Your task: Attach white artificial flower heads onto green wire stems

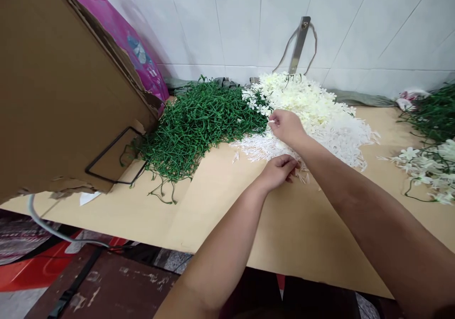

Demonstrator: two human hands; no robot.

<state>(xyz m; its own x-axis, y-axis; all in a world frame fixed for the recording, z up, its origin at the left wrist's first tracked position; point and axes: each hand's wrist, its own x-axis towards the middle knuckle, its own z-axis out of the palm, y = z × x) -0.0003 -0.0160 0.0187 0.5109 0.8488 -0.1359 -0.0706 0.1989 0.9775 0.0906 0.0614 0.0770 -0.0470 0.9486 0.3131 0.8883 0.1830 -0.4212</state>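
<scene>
My right hand (287, 127) reaches over the pile's near left side, its fingers pinched together at a small white piece (272, 121), likely part of an artificial flower. Closer to me, my left hand (279, 172) is curled with thumb and fingers together; what it holds, if anything, is hidden. Thin white stamen-like pieces (261, 147) lie around both hands. Behind them rises a heap of white artificial flowers (295, 96). On its left is a tangled heap of green plastic stems (199, 124).
A large cardboard box (71, 86) stands at the left, with a pink bag (124, 39) behind it. More white flowers on stems (432, 169) and green stems (435, 113) lie at the right. Brown paper (220, 205) covers the table, against a tiled wall (238, 25).
</scene>
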